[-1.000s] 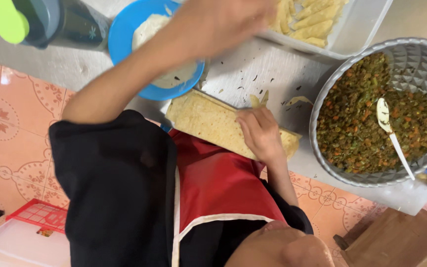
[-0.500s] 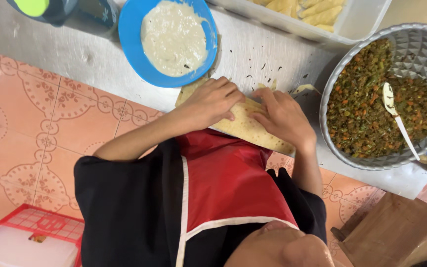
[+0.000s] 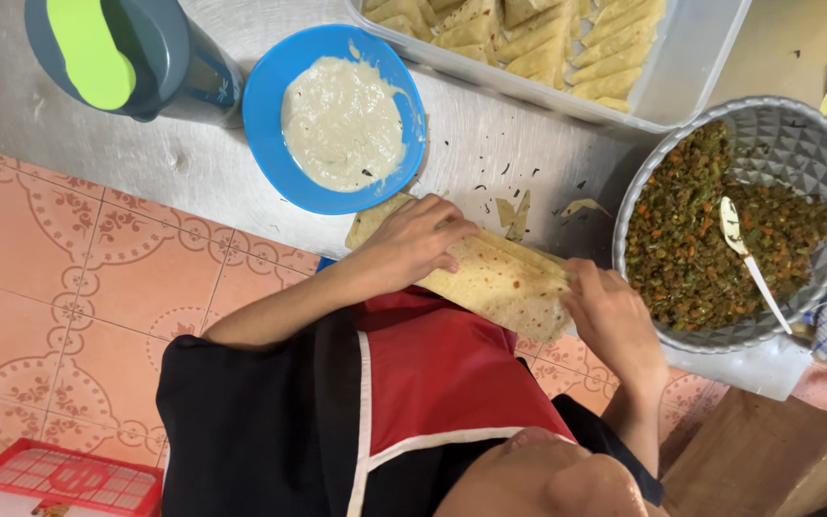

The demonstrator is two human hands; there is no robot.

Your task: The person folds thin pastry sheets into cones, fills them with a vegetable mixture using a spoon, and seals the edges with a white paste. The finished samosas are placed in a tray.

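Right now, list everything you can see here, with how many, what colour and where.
flatbread stack: one, tan, counter edge, under both hands
blue bowl: one, holding pale batter, counter centre
grey bowl: one, holding chopped filling and a white spoon, right
clear tray: one, holding folded pastries, top
lidded jug: one, grey with green lid, top left
red crate: one, on the floor, bottom left
apron: one, red
left hand: on the flatbread
right hand: at the flatbread's right end

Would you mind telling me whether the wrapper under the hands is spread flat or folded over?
Folded over: the wrapper forms a long narrow band with a doubled edge, pressed by the left hand and right hand.
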